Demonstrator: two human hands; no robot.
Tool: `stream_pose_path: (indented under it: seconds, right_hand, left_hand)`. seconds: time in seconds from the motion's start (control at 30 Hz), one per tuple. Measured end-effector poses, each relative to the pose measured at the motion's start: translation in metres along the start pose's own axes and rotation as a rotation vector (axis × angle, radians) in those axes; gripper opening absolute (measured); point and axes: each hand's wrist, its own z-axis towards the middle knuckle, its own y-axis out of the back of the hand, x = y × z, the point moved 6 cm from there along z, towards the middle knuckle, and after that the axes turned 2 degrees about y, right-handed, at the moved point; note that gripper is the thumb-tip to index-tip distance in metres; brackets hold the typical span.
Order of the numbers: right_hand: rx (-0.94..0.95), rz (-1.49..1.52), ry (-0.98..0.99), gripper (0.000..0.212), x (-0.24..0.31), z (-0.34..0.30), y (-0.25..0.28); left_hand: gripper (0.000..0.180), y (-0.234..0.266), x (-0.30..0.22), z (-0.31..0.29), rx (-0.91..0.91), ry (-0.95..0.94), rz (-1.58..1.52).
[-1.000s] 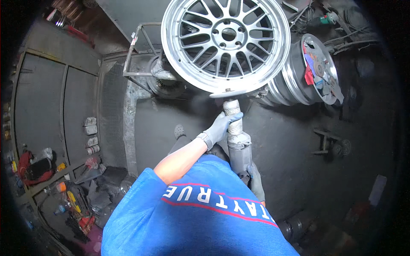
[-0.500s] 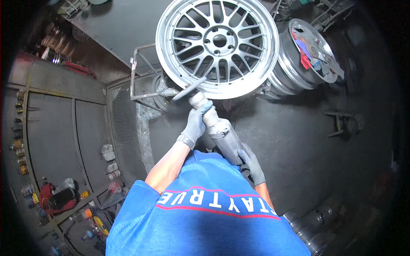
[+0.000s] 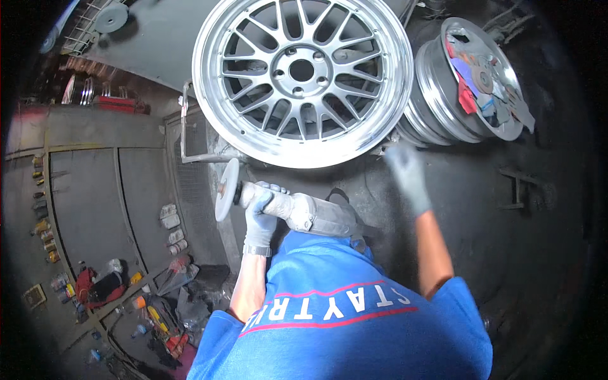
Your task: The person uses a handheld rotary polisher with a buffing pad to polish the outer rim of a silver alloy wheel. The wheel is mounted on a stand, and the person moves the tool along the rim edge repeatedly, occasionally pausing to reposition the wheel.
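My gloved left hand [image 3: 260, 221] is wrapped round the neck of an angle grinder [image 3: 324, 217], dusty and whitish towards its head. A flat, pale disc [image 3: 226, 191] sits on the grinder's head and stands apart from the wheel. The tool lies across in front of my body, its rear end pointing right. A silver multi-spoke car wheel [image 3: 304, 157] with a shiny outer lip faces up just beyond the tool. My gloved right hand [image 3: 408, 179] is off the grinder, raised near the wheel's lower right edge; motion blurs its fingers.
To the right of the wheel, more rims [image 3: 437, 95] lie tilted, the top one bearing discs and red and purple pieces [image 3: 475, 79]. A bent metal frame [image 3: 185, 136] stands at the wheel's left. Bottles, bags and tools [image 3: 161, 320] lie at lower left. A small stand [image 3: 522, 190] is at right.
The grinder's disc has come away from the wheel's lower edge, swinging down and left. My right hand has let go of the grinder's rear and moved up towards the wheel.
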Motion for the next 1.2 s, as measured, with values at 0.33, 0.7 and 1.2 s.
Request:
stream_pose_path:
  seconds: [0.33,0.7,1.2]
  right_hand:
    - [-0.362,-0.401,0.466,0.051,0.113,0.272,0.053]
    - [-0.461,-0.206,0.376,0.043,0.043,0.219,0.037]
    - [0.42,0.254,-0.338,0.062,-0.117,-0.201,-0.196]
  left_hand:
    - [0.037,-0.004,0.015,-0.046,-0.224,-0.135,-0.004]
    - [0.037,0.021,0.015,-0.045,-0.167,-0.054,0.086]
    - [0.024,0.052,-0.01,-0.015,0.145,0.13,0.177]
